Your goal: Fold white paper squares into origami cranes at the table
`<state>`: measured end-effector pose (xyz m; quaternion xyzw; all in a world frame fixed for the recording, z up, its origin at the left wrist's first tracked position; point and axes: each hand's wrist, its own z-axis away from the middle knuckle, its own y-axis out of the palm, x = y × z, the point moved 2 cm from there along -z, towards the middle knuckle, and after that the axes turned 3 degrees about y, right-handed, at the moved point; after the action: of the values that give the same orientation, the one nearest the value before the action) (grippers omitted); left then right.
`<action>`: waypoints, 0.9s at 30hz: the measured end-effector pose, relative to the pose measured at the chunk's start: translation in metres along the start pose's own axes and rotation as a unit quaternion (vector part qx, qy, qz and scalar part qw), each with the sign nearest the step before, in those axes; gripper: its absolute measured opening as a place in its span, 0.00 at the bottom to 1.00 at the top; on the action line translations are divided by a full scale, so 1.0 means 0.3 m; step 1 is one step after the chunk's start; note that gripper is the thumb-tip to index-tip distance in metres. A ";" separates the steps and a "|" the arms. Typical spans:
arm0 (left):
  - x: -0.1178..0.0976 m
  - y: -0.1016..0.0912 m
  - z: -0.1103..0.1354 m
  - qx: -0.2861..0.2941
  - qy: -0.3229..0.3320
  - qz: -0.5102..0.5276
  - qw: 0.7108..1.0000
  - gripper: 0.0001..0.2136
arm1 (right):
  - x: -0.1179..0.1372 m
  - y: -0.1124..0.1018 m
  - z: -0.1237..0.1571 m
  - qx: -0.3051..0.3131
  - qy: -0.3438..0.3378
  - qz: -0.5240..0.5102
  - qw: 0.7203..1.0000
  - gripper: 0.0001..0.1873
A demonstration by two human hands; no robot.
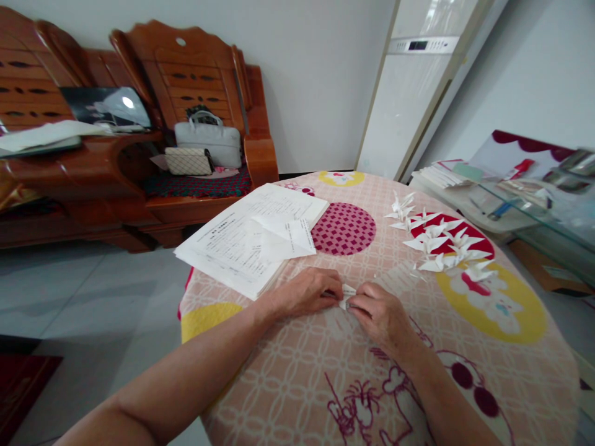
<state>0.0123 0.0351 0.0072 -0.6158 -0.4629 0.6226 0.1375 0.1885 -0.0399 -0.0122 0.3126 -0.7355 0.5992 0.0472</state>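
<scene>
My left hand (307,291) and my right hand (381,316) meet on the table with their fingers pinched together on a small folded piece of white paper (348,296). Most of that paper is hidden between the fingertips. Both hands rest on the patterned pink tablecloth (372,384). Several finished white paper cranes (441,244) lie to the right of my hands. A stack of printed sheets (246,241) lies to the upper left of my left hand, with a loose folded sheet (283,238) on top.
A wooden bench (195,80) with a grey handbag (209,142) and a quilted purse (188,161) stands behind the table. A white standing air conditioner (409,93) is at the back. A glass side table (525,198) with papers sits at the right.
</scene>
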 end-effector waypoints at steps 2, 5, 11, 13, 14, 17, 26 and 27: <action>-0.001 -0.001 0.000 -0.002 -0.002 0.001 1.000 0.05 | -0.002 0.000 -0.001 -0.001 -0.001 -0.008 1.000 0.09; -0.001 0.000 -0.001 -0.002 -0.003 -0.005 1.000 0.06 | -0.003 0.001 -0.001 -0.004 -0.001 -0.013 1.000 0.08; 0.000 -0.002 0.003 -0.010 -0.001 -0.030 1.000 0.06 | 0.002 -0.006 -0.003 -0.006 0.001 -0.021 1.000 0.09; -0.003 -0.001 0.005 -0.011 0.006 -0.042 0.999 0.06 | 0.003 -0.007 -0.004 -0.006 0.001 -0.023 1.000 0.09; -0.005 0.001 0.006 -0.012 0.009 -0.050 0.999 0.06 | 0.004 -0.007 -0.004 -0.007 0.001 -0.023 1.000 0.10; -0.010 0.014 0.006 -0.012 0.015 -0.091 0.996 0.05 | 0.002 -0.005 -0.003 -0.010 0.001 -0.022 1.000 0.10; -0.012 0.066 0.004 -0.005 0.030 -0.213 0.977 0.07 | -0.004 0.003 -0.001 -0.015 0.005 -0.018 1.000 0.10; -0.010 0.069 0.004 -0.007 0.028 -0.216 0.976 0.08 | -0.003 0.003 -0.001 -0.015 0.007 -0.020 1.000 0.10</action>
<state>0.0202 0.0214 -0.0066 -0.5196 -0.5855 0.5570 0.2776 0.1887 -0.0391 -0.0132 0.3220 -0.7376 0.5895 0.0691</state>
